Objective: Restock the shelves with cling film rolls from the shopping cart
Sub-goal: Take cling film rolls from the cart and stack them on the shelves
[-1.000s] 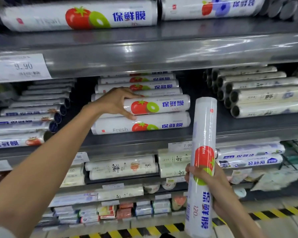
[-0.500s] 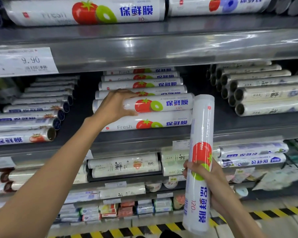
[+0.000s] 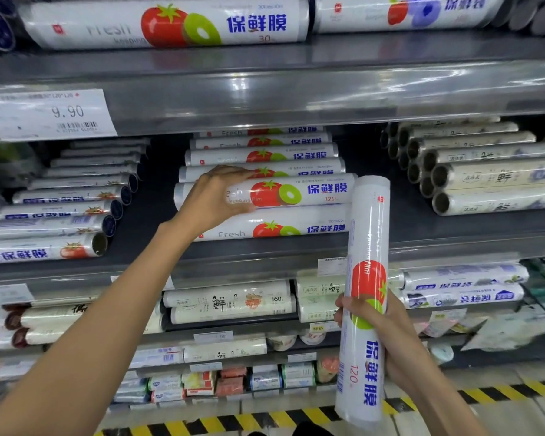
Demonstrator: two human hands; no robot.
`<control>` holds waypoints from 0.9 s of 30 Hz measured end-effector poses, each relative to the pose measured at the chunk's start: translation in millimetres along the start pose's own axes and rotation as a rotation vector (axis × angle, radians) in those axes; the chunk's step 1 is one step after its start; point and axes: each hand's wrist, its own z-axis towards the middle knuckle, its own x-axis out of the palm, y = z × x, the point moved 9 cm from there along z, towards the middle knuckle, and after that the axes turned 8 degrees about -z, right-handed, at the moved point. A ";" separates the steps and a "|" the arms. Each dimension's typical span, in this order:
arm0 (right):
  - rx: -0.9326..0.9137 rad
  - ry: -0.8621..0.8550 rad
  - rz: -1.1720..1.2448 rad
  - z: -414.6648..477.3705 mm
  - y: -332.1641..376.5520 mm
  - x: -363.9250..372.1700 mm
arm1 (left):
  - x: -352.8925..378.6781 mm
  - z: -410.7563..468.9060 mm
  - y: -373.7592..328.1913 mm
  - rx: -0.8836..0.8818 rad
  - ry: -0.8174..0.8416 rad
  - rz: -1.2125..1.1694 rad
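Our right hand (image 3: pixel 389 330) is wrapped round the upright cling film roll (image 3: pixel 368 243) below its middle, at the tomato print. The roll stands on end in the air, at about 4 o'clock from the shelf stack. Our left hand (image 3: pixel 216 196) curls over the 9 o'clock end of the top stacked roll (image 3: pixel 299 194), which lies on the lower roll (image 3: pixel 283 229) on the dark middle shelf (image 3: pixel 453 239). We judge these rolls light for their length and stiff along the core, but the glossy wrap looks slippery and the round body will roll. We would grip mid-length with fingers right round, lay it flat, and steady the stack against the shelf lip.
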 end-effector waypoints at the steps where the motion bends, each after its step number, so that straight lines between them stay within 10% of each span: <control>1: -0.002 -0.003 -0.005 0.6 1.0 -0.4 | -2.8 -2.3 -2.1 0.011 -0.022 0.002; 10: 0.059 0.110 -0.068 1.1 11.9 6.1 | -49.5 -124.6 37.2 -0.182 -0.711 0.043; 14: 0.059 0.147 -0.149 0.6 23.8 10.5 | -38.8 -145.0 72.6 -0.317 -0.688 0.165; 27: -0.606 -0.047 -1.156 84.6 194.3 24.1 | -23.4 -146.1 77.9 0.004 -0.751 0.690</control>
